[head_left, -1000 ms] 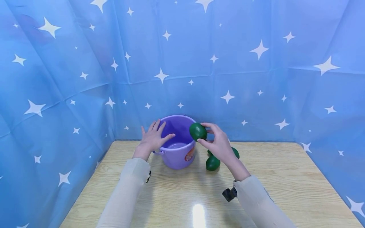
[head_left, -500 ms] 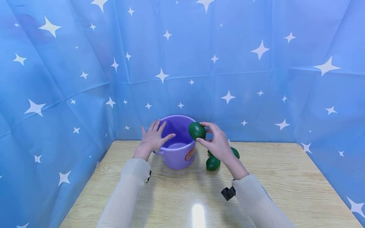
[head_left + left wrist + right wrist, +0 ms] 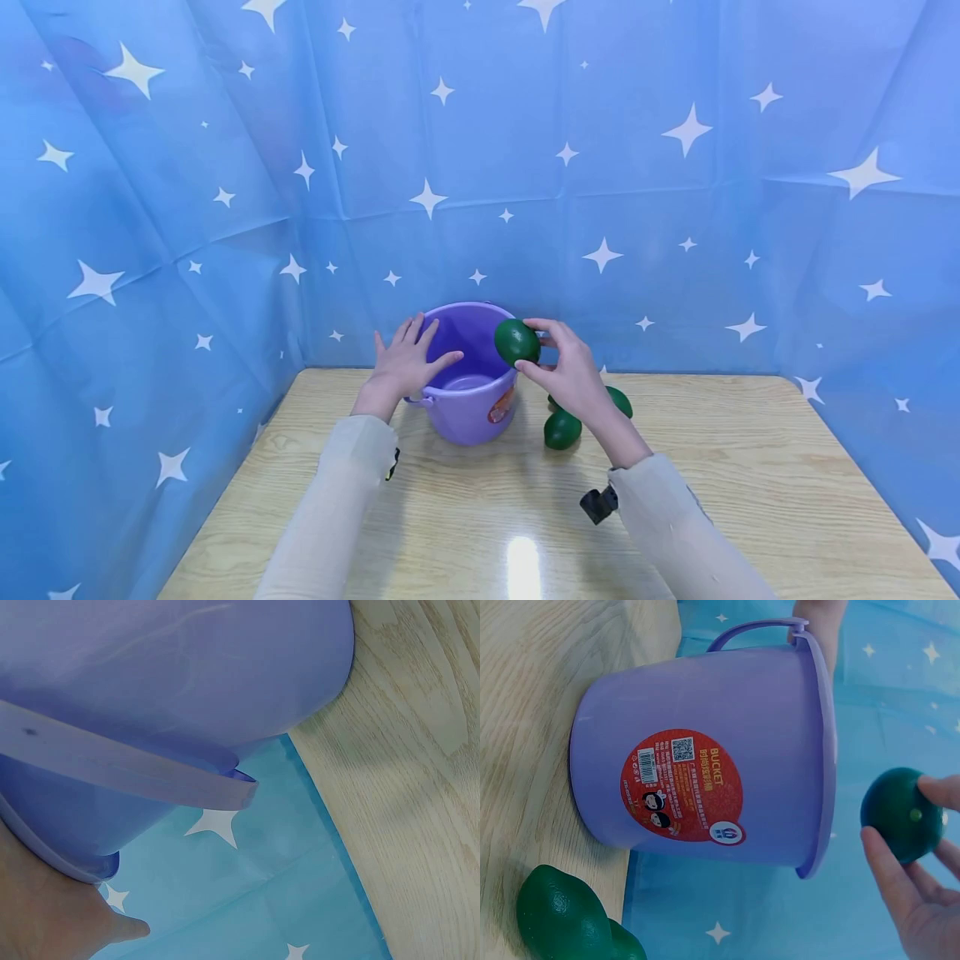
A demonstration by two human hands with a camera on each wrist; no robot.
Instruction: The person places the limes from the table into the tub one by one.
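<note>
- Green and glossy, the fruit [image 3: 517,342] is pinched between the thumb and fingers of my right hand [image 3: 572,371]; in the head view it overlaps the right rim of the purple bucket [image 3: 467,417]. Compared with a second ago it has edged slightly toward the bucket's mouth, while the bucket and my left hand [image 3: 402,367] keep their places. I judge that a small gain: the fruit is nearer the opening, yet not released. My left hand lies with straight, spread fingers at the bucket's left rim. More green fruit [image 3: 562,429] lies on the wooden table [image 3: 465,517] just right of the bucket; my right wrist hides some of it, so I cannot tell how many.
- In the left wrist view, the bucket fills the upper left, its handle [image 3: 127,761] slanting across. Only part of my left hand shows, close by the rim; from here alone I cannot tell how its fingers lie. The starry curtain [image 3: 285,847] shows beyond.
- In the right wrist view, the bucket appears sideways with its red label [image 3: 682,787] showing. My pinched fruit is above rim level, apart from the bucket.
</note>
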